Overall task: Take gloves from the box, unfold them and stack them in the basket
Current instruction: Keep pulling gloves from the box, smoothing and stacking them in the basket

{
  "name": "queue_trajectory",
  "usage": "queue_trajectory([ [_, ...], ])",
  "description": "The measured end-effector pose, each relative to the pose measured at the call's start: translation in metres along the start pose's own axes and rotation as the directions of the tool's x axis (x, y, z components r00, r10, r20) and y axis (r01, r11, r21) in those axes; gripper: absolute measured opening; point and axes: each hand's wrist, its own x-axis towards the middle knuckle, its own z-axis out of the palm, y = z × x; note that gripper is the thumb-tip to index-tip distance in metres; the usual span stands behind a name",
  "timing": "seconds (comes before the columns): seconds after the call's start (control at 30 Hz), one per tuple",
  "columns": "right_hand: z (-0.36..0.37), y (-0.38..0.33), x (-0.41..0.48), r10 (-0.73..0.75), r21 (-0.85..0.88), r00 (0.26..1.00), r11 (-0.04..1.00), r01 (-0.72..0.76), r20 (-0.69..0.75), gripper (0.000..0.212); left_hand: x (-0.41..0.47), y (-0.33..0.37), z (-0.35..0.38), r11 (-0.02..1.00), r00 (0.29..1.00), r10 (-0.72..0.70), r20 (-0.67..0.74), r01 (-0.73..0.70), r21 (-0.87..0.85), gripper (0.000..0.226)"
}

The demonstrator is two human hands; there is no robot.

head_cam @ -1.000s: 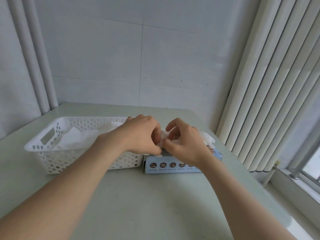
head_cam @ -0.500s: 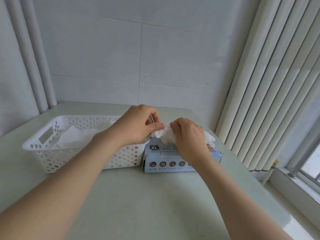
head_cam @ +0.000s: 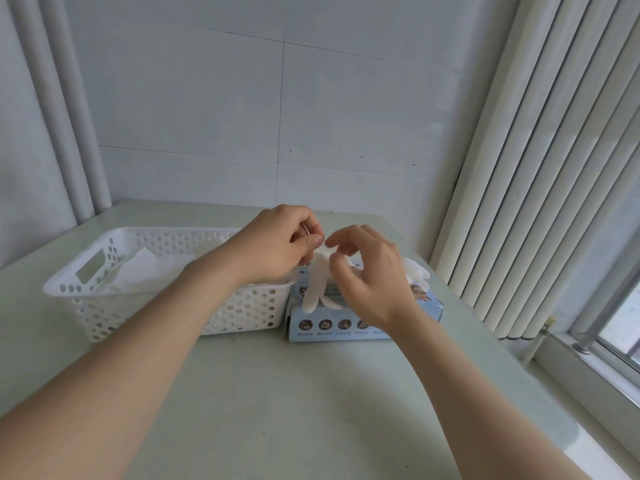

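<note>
Left hand (head_cam: 277,249): thumb and forefinger pinch the top of a white glove (head_cam: 313,289), raised above the box (head_cam: 329,328). The glove hangs limp, its fingers draped down over the box's top and front face.

Right hand (head_cam: 372,277): released, fingers loosely curled, thumb and forefinger parted, nothing gripped. The thumb sits just in front of the hanging glove.

Box: light blue, lying toward the counter's (head_cam: 277,403) far right edge, its left end against the basket (head_cam: 242,308). More white glove material (head_cam: 417,271) pokes out of its top behind the right hand.

Basket: white, perforated, toward the far left edge. Flattened gloves (head_cam: 138,273) lie inside.
</note>
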Motion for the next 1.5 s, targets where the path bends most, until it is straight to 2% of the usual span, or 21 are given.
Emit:
queue_trajectory([
  [0.17, -0.003, -0.004, -0.003, -0.073, -0.112, 0.974, 0.989, 0.099, 0.216, 0.033, -0.001, -0.003, 0.000, 0.999, 0.999, -0.043, -0.006, 0.043, 0.009, 0.020],
  [0.33, 0.002, -0.004, -0.003, -0.050, -0.207, 0.964, 0.973, 0.106, 0.260, 0.017, -0.001, -0.004, 0.001, 0.999, 0.999, -0.050, -0.003, 0.050, 0.016, 0.022],
  [0.4, 0.003, -0.007, -0.002, 0.024, -0.173, 0.974, 0.985, 0.015, 0.223, 0.015, -0.001, -0.004, 0.001, 0.999, 0.999, -0.042, 0.001, 0.042, 0.013, 0.022],
  [0.5, -0.002, -0.013, 0.003, 0.183, -0.003, 0.980, 0.983, -0.183, 0.078, 0.011, -0.001, -0.003, 0.001, 0.999, 0.999, -0.032, -0.011, 0.032, 0.016, 0.017],
  [0.67, -0.012, -0.019, 0.008, 0.435, 0.372, 0.893, 0.853, -0.367, -0.117, 0.017, -0.002, 0.004, 0.004, 0.998, 0.999, -0.037, -0.030, 0.039, 0.046, 0.016],
  [0.73, -0.012, -0.019, 0.008, 0.474, 0.421, 0.868, 0.824, -0.379, -0.149, 0.019, -0.004, 0.008, 0.010, 0.999, 0.999, -0.032, -0.031, 0.033, 0.043, 0.007],
  [0.87, -0.011, -0.019, 0.010, 0.487, 0.425, 0.863, 0.815, -0.393, -0.135, 0.022, -0.006, 0.010, 0.022, 0.999, 1.000, 0.008, 0.008, -0.009, 0.046, 0.033],
  [0.97, -0.009, -0.021, 0.010, 0.472, 0.417, 0.870, 0.826, -0.380, -0.142, 0.023, -0.005, 0.008, 0.030, 0.995, 0.998, 0.054, -0.025, -0.052, 0.080, 0.027],
  [1.07, -0.009, -0.015, 0.011, 0.513, 0.420, 0.831, 0.817, -0.395, -0.215, 0.022, -0.004, 0.009, 0.035, 0.984, 0.992, 0.120, -0.039, -0.113, 0.140, 0.028],
  [1.17, -0.011, -0.008, 0.013, 0.552, 0.444, 0.782, 0.801, -0.401, -0.290, 0.022, -0.005, 0.007, 0.037, 0.961, 0.988, 0.154, 0.009, -0.152, 0.232, 0.030],
  [1.27, -0.014, -0.008, 0.014, 0.575, 0.454, 0.747, 0.793, -0.407, -0.333, 0.024, -0.004, 0.007, 0.042, 0.910, 0.987, 0.126, 0.103, -0.156, 0.385, 0.032],
  [1.37, -0.016, -0.010, 0.013, 0.550, 0.451, 0.748, 0.811, -0.373, -0.370, 0.024, -0.003, 0.007, 0.048, 0.853, 0.980, 0.078, 0.181, -0.160, 0.496, 0.043],
  [1.5, -0.019, -0.009, 0.016, 0.551, 0.488, 0.709, 0.810, -0.326, -0.440, 0.021, -0.006, 0.008, 0.049, 0.781, 0.971, 0.011, 0.239, -0.158, 0.605, 0.029],
])
